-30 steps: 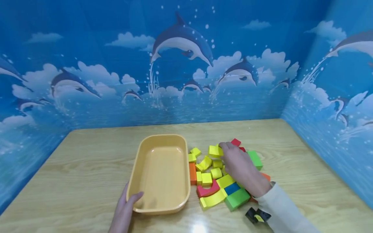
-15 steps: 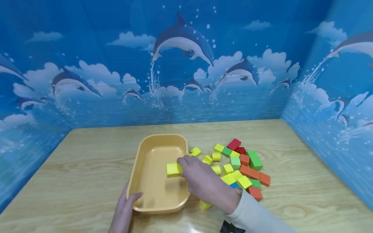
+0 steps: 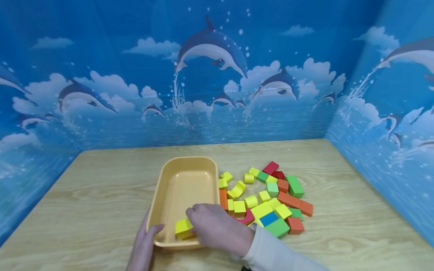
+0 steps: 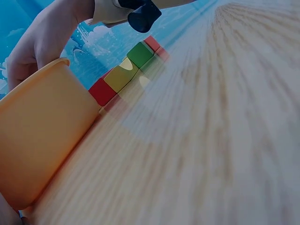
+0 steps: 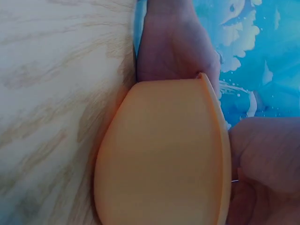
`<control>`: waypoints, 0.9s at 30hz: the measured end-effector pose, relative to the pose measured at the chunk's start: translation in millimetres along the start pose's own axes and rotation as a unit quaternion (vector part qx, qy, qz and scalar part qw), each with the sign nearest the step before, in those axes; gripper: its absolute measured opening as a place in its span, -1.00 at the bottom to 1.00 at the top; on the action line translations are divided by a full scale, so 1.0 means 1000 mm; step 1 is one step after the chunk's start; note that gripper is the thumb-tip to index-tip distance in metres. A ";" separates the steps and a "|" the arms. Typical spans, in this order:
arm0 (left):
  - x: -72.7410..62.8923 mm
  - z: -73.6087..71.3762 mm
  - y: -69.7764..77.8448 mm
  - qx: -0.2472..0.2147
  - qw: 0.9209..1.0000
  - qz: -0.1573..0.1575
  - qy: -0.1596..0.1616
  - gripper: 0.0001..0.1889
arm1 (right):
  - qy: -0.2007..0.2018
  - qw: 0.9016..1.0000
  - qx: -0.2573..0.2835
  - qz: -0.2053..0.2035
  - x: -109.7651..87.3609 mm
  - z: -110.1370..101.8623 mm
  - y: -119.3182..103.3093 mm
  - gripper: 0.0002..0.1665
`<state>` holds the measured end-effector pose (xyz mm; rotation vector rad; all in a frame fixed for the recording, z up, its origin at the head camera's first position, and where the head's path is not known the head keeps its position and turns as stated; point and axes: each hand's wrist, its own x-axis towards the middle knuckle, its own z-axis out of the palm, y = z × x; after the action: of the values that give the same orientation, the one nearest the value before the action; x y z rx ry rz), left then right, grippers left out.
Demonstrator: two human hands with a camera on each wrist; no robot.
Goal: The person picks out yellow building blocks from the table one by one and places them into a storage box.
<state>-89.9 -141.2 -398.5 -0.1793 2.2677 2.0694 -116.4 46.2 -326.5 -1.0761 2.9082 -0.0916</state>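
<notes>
A shallow orange-yellow plastic bin (image 3: 188,180) stands on the table in the head view. My left hand (image 3: 144,242) grips its near left corner, thumb over the rim and fingers along the outside. Low inside the bin's near end, my right hand (image 3: 218,229) holds a yellow block (image 3: 183,228) by its right end. My right fingers partly cover that block, and I cannot tell whether it touches the floor. In the right wrist view, the bin's wall (image 5: 161,154) hides the block. The left wrist view has my right hand (image 4: 47,40) reaching over the rim.
Right of the bin lie several wooden blocks: yellow ones such as a cylinder (image 3: 251,201), a green block (image 3: 277,227), a blue block (image 3: 269,218) and red ones (image 3: 270,167). A dolphin-print backdrop (image 3: 210,124) closes off the wooden table's (image 3: 101,195) back and sides.
My right hand took the yellow block from the pile, carried it left over the bin, then lowered it toward the near end. My left hand has stayed on the corner.
</notes>
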 end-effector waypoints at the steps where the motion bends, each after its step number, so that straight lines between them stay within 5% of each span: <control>1: 0.000 0.000 0.000 0.000 1.000 0.000 0.000 -0.27 | -0.006 1.000 0.020 0.005 0.001 0.000 0.001 -0.77; 7: 0.000 0.000 -0.002 0.003 1.000 -0.008 -0.005 -0.27 | -0.034 0.996 0.086 0.019 0.004 0.002 0.007 -0.68; 12: 0.002 -0.002 -0.006 0.008 1.000 -0.004 -0.005 -0.28 | -0.028 0.993 0.118 -0.008 0.005 0.003 0.014 -0.71; 19: 0.004 0.000 -0.006 0.011 1.000 0.002 -0.004 -0.30 | 0.086 0.971 0.216 -0.053 -0.003 -0.004 0.056 -0.81; 24: 0.004 0.000 -0.007 0.027 1.000 -0.001 0.004 -0.32 | 0.154 0.958 0.241 -0.002 -0.017 -0.013 0.098 -0.82; 27: 0.004 0.001 -0.006 0.032 0.999 -0.006 0.003 -0.31 | 0.158 0.963 0.212 0.050 -0.028 -0.015 0.122 -0.78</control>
<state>-93.3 -141.0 -405.3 -0.1950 2.3273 1.9904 -175.5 157.1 -319.5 -0.9061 2.9843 -0.9136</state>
